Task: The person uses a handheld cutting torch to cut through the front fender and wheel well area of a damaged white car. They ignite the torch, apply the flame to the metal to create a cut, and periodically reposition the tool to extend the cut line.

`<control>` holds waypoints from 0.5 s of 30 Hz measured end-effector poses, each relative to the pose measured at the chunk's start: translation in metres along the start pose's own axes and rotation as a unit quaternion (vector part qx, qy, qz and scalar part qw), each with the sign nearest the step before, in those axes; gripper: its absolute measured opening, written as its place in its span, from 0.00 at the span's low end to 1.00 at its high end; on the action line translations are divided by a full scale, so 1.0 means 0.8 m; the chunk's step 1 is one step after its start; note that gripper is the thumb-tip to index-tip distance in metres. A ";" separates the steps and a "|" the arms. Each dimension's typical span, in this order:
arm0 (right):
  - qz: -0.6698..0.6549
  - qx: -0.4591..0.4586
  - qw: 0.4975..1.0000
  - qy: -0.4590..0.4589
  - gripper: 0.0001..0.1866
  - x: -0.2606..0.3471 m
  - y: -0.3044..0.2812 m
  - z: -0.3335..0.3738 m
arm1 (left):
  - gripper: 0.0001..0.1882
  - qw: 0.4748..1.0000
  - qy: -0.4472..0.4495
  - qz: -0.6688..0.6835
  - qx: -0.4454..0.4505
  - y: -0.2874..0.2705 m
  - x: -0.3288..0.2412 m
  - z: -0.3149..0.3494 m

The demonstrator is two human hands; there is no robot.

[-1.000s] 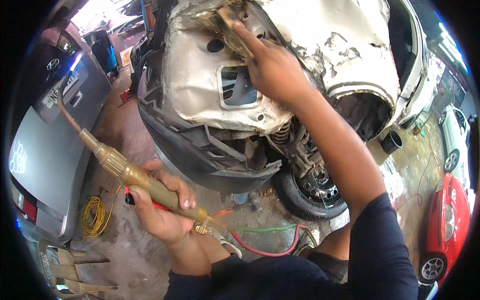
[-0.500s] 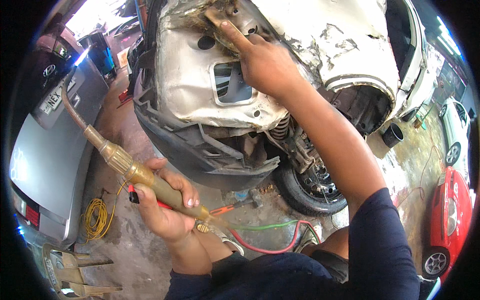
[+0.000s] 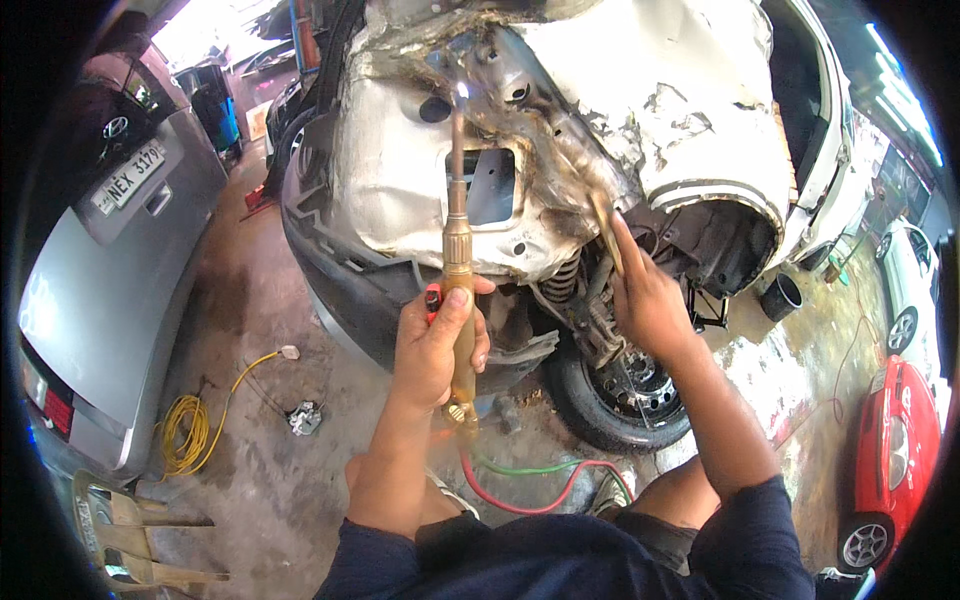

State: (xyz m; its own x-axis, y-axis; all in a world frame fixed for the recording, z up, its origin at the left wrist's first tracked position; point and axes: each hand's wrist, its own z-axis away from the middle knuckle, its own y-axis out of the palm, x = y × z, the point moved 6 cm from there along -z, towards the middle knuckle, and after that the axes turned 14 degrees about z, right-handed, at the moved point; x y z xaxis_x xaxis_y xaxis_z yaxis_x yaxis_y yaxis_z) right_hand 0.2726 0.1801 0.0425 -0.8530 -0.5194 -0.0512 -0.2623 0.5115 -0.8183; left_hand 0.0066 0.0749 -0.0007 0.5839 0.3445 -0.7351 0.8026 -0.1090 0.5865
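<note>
My left hand (image 3: 432, 345) is closed round a brass gas torch (image 3: 458, 235), its long tube pointing up at the car's bare inner panel (image 3: 385, 190). A bright spot shows at the torch tip, against scorched, brownish metal (image 3: 545, 140). Tucked in the same hand is a small red and black lighter (image 3: 432, 299). Red and green hoses (image 3: 530, 508) trail from the torch's lower end. My right hand (image 3: 652, 308) grips a thin wooden brush (image 3: 604, 222) by the panel's right edge, index finger stretched along it; its bristles cannot be made out.
Below the panel are a coil spring (image 3: 560, 283) and a wheel (image 3: 625, 400). A dark bumper (image 3: 350, 300) hangs at the left. A grey car (image 3: 130, 270), a yellow cable coil (image 3: 187, 437), a black bucket (image 3: 782, 297) and a red car (image 3: 900, 440) stand around.
The torch has swung from the left to the panel, upright, with a bright tip. My right hand has moved the brush down and right, from the panel's top to its right edge.
</note>
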 end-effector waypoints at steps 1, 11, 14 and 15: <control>-0.019 0.011 1.000 0.014 0.47 -0.004 0.000 0.016 | 0.26 1.000 0.002 -0.008 0.010 -0.001 0.005 -0.007; -0.017 0.156 0.973 0.169 0.50 -0.059 0.010 0.164 | 0.28 0.997 0.014 0.020 -0.076 -0.001 0.034 -0.049; -0.019 0.152 0.970 0.191 0.49 -0.067 0.011 0.185 | 0.27 0.995 0.039 0.025 -0.091 0.000 0.030 -0.055; -0.027 0.153 0.970 0.189 0.49 -0.068 0.013 0.192 | 0.27 0.995 0.051 0.031 -0.079 0.001 0.028 -0.057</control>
State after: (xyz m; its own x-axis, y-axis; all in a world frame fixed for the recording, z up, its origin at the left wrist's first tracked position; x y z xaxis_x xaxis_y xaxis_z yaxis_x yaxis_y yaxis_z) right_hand 0.3856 0.1086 -0.0511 -0.9616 -0.2215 0.1619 -0.2135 0.2332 -0.9487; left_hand 0.0144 0.1253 -0.0009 0.6106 0.4347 -0.6620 0.7309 0.0128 0.6824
